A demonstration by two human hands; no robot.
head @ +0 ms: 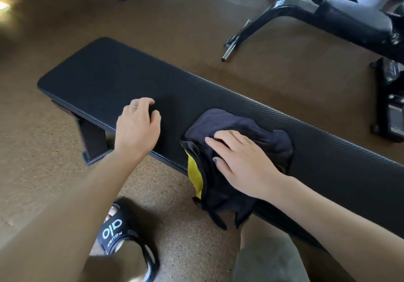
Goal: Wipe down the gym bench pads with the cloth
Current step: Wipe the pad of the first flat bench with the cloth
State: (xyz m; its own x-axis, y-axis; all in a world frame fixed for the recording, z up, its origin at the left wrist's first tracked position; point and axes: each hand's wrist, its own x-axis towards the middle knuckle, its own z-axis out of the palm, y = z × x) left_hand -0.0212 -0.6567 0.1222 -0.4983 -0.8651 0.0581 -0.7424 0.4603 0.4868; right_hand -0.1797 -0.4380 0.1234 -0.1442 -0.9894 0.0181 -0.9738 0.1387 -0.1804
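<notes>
A long black padded gym bench (113, 80) runs from upper left to lower right across the brown floor. A dark navy cloth (220, 122) with a yellow panel lies bunched on the pad's near edge and hangs partly over it. My right hand (242, 161) presses flat on the cloth with straight fingers. My left hand (136, 126) rests on the bare pad to the left of the cloth, fingers loosely bent, holding nothing.
A second black bench frame (306, 15) with a chrome-tipped foot (227, 53) stands at the upper right. Black equipment (391, 107) sits at the right edge. My sandalled foot (118, 231) stands on the floor below the bench, and my knee (269, 257) is near its edge.
</notes>
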